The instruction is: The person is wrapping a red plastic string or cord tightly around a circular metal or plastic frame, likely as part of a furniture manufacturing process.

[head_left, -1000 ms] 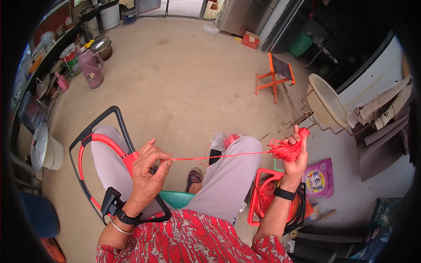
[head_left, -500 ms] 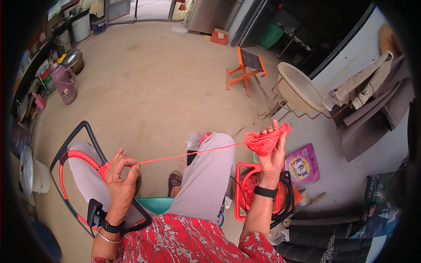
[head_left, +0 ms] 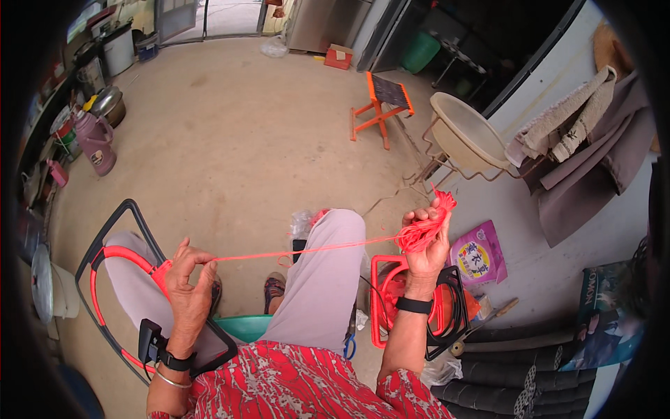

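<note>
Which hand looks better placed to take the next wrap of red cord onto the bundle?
Right, probably. The right hand already grips the wound bundle, raised beside the knee, while the left hand only pinches the taut red cord, feeding it across.

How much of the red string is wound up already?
A fair bunch is wound: the right hand grips a thick bundle of red string. In hand now, one taut strand runs across to the left hand, which pinches it. How much loose string is left cannot be seen past that hand.
</note>
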Motion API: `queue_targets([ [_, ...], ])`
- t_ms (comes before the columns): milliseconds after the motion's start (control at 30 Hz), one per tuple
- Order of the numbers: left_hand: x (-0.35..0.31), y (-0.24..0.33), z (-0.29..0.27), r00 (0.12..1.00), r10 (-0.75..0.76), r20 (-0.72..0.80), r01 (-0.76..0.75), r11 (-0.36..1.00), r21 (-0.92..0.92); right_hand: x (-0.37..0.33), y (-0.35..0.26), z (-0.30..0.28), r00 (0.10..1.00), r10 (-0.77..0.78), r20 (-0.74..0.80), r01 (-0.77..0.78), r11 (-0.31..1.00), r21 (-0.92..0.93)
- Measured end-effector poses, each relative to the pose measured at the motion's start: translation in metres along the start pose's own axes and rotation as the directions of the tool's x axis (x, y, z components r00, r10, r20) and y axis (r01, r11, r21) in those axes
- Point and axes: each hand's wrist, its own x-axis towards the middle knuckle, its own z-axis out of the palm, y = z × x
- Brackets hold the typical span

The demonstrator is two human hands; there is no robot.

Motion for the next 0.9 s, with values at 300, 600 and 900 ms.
queue_targets([
  [300,-0.043,-0.011,-0.030,0.870,-0.107,-0.482,0.067,0.993,-0.100,0.012,0.010,-0.023,0.952,0.276,0.131,-0.241,0.943,-0.231],
  [600,-0.071,-0.030,-0.027,0.718,-0.668,-0.198,0.219,0.487,-0.846,0.025,0.067,0.039,0.952,0.213,0.221,-0.083,0.872,-0.481],
  [900,-0.069,-0.028,-0.018,0.721,-0.690,-0.057,0.212,0.299,-0.930,-0.038,0.206,0.161,0.398,0.686,0.610,0.451,0.433,-0.781],
])
